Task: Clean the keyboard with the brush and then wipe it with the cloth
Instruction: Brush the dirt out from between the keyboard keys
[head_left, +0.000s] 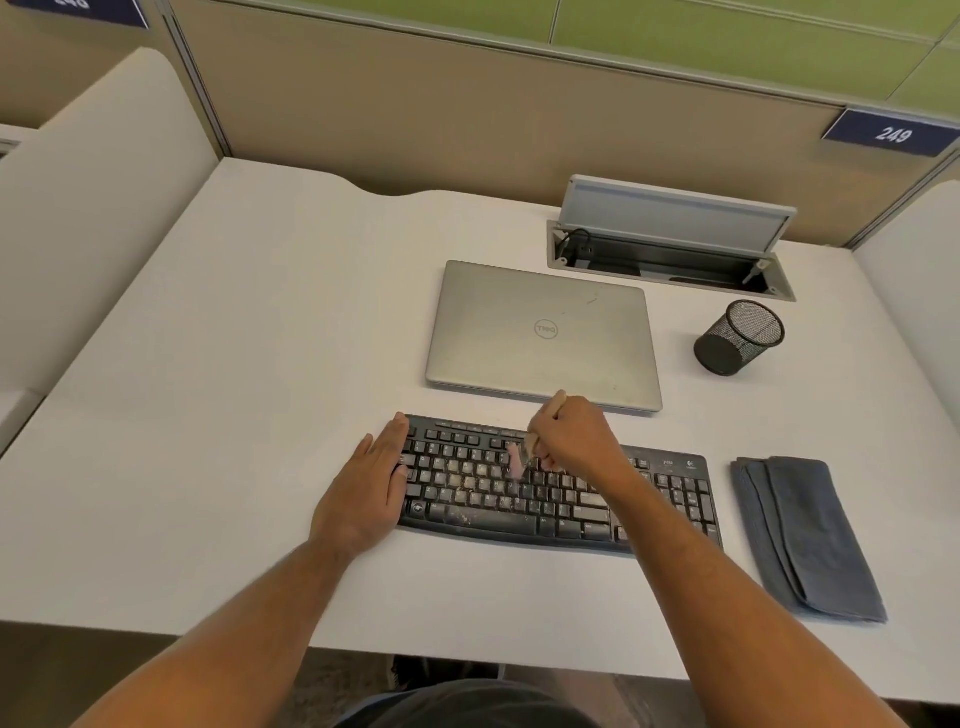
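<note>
A black keyboard (483, 499) lies on the white desk (218, 467), its keys speckled with pale crumbs and dust. My right hand (571, 436) grips a small brush (519, 460) with a light wooden handle; the blurred bristles touch the upper middle keys. Flat on the keyboard's left end rests my left hand (369, 483), fingers straight. To the right of the keyboard sits a folded grey-blue cloth (810, 540), apart from both hands.
A closed silver laptop (543, 332) lies just behind the keyboard. A black mesh pen cup (737, 338) stands to its right. An open cable tray (670, 260) is set into the desk at the back. Partition walls surround the desk.
</note>
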